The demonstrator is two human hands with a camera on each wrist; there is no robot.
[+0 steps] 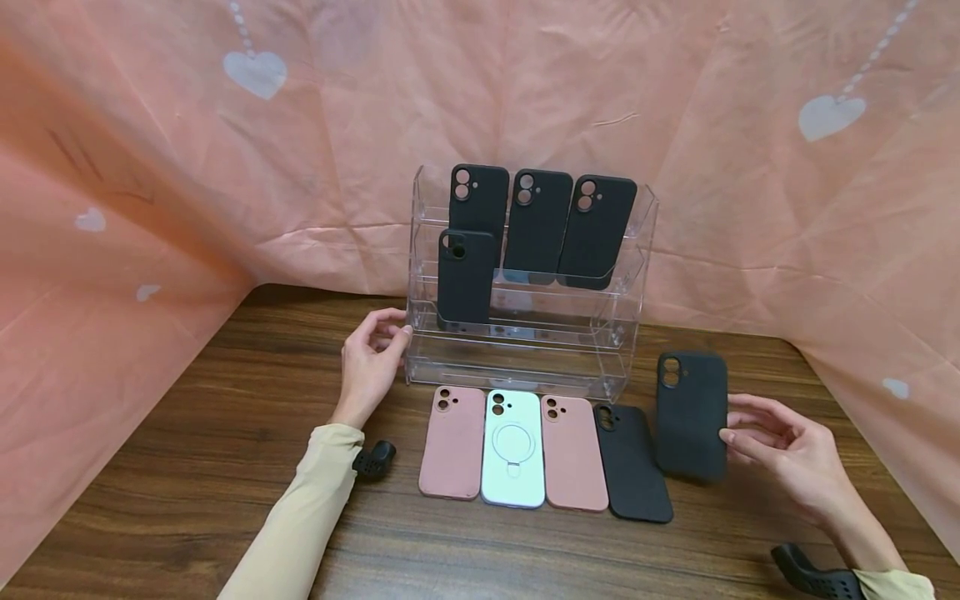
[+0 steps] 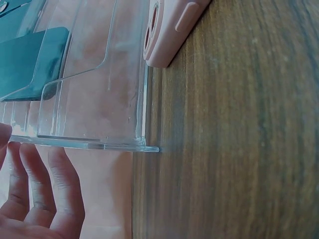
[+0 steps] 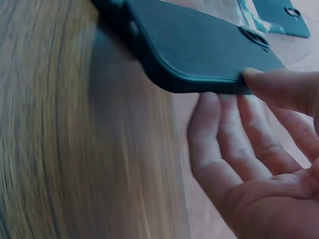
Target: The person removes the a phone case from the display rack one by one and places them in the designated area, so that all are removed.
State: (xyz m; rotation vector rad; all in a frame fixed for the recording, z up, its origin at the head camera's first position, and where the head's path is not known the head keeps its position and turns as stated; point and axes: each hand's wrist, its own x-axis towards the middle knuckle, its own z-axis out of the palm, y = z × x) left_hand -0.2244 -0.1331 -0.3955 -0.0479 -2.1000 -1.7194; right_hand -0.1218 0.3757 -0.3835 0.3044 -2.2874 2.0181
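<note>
A clear acrylic display rack (image 1: pixel 525 367) stands on the wooden table. My left hand (image 1: pixel 372 358) holds its left side edge; in the left wrist view the fingers (image 2: pixel 65 184) lie against the side panel. To the right of the rack, my right hand (image 1: pixel 787 450) pinches a black phone case (image 1: pixel 692 417) by its right edge, thumb in front and fingers behind. That case is upright, lifted off the table. A row in front of the rack holds a pink case (image 1: pixel 453 446), a white case (image 1: pixel 513 467) with a ring, another pink case (image 1: pixel 574 458) and a black case (image 1: pixel 637 475).
Three black cases lean in the rack's upper tier, the middle one (image 1: pixel 538 221) among them. A lower tier holds one black case (image 1: pixel 465 283) at the left. Pink fabric (image 1: pixel 337 150) with hearts hangs behind and at the sides of the table (image 1: pixel 187 467).
</note>
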